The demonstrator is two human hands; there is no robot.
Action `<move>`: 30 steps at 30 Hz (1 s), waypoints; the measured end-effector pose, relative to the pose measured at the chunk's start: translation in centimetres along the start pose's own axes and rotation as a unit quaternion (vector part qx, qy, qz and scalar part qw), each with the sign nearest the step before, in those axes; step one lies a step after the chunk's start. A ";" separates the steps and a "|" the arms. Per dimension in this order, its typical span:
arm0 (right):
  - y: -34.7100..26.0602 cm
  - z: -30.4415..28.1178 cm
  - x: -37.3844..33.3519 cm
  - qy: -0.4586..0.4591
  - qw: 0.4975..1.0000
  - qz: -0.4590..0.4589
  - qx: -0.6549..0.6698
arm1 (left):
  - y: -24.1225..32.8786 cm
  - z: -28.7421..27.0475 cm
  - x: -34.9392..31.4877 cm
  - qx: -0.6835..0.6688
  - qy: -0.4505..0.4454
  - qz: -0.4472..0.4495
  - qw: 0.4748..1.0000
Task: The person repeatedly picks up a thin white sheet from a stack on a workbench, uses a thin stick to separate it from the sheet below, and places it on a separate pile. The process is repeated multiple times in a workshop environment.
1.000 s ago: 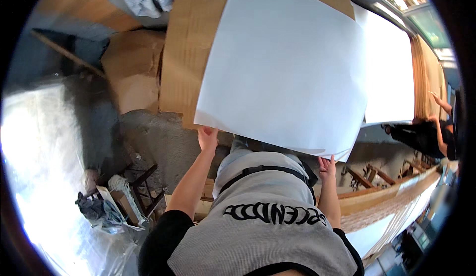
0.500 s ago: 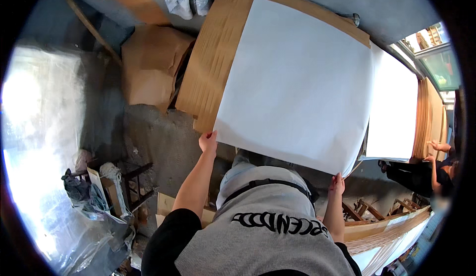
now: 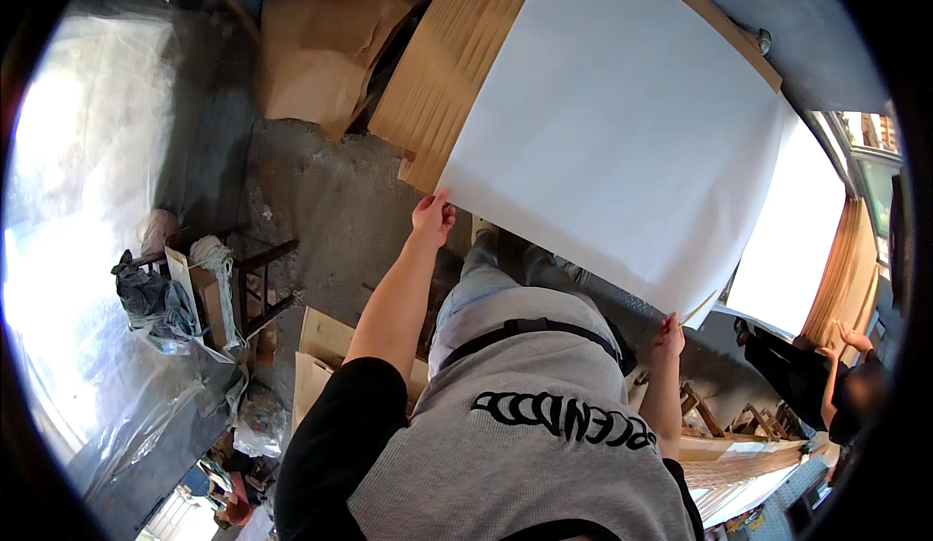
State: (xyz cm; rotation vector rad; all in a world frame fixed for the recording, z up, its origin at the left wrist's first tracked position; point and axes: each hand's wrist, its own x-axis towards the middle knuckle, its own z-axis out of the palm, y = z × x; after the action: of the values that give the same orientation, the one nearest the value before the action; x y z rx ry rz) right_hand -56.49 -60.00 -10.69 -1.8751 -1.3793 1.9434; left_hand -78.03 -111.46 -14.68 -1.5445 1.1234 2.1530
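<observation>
A large white sheet [image 3: 622, 123] spreads over a stack of brown cardboard [image 3: 457, 55] in front of me. My left hand [image 3: 434, 218] is closed at the sheet's near left corner, its thumb and finger pinching the edge. At the near right corner, my right hand [image 3: 667, 335] is closed on the same sheet, fingertips pressed together. Near that corner the sheet bends downward, and a thin tan strip shows beside my fingers. Between my hands the near edge hangs free, above my legs.
To the right, another white-topped cardboard stack [image 3: 792, 220] stands beside a person in dark clothes [image 3: 807, 376]. Brown cardboard [image 3: 330, 40] lies at the far left. A dark stool [image 3: 258, 288] with cloths and plastic is at left. Wooden frames [image 3: 753, 419] stand at lower right.
The view has shifted, so the sheet and stack appear higher and further right. Both hands keep their hold at the near corners. The other person has moved slightly lower in the picture.
</observation>
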 end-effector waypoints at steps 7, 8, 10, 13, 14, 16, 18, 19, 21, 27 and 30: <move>-0.8 0.6 -0.2 0.013 0.999 0.047 0.015 | -0.4 -0.3 0.6 -0.038 -0.036 -0.003 0.999; -0.8 0.8 -0.3 0.028 0.998 0.056 0.019 | -0.4 -0.3 0.6 -0.039 -0.042 -0.001 0.998; -0.9 1.4 -0.3 0.059 0.995 0.076 0.029 | -0.3 -0.5 0.6 -0.039 -0.037 0.009 0.999; 0.6 0.0 0.8 0.107 0.991 0.068 0.035 | -0.1 -0.3 0.8 -0.039 -0.030 0.015 0.999; 0.7 -0.7 1.0 0.124 0.990 0.066 0.029 | -0.3 -0.1 0.9 -0.039 -0.031 0.013 0.999; 1.1 -0.9 1.3 0.158 0.983 0.079 0.048 | -0.4 -0.9 1.6 -0.037 -0.076 -0.010 0.996; 0.5 2.5 -1.7 0.123 0.981 0.055 -0.137 | -0.5 -0.9 1.3 -0.006 -0.102 -0.051 0.993; -0.1 3.8 -3.4 0.083 0.982 0.066 -0.159 | -1.0 -0.3 0.9 0.025 -0.110 -0.067 0.991; 1.2 4.4 -3.0 0.005 0.989 0.082 -0.123 | -1.6 1.8 -1.2 0.075 -0.108 -0.101 0.986; 2.8 6.7 -2.2 0.016 0.989 0.137 0.042 | -2.7 5.0 -2.4 0.159 -0.121 -0.114 0.973; 3.1 7.0 -1.3 0.016 0.987 0.139 0.083 | -2.5 4.8 -1.7 0.213 -0.134 -0.064 0.966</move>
State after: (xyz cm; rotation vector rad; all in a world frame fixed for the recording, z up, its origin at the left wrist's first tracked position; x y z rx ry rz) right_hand -60.51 -66.20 -12.93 -2.0983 -0.9565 2.0643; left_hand -79.14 -106.05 -13.62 -1.0710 1.2496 1.8128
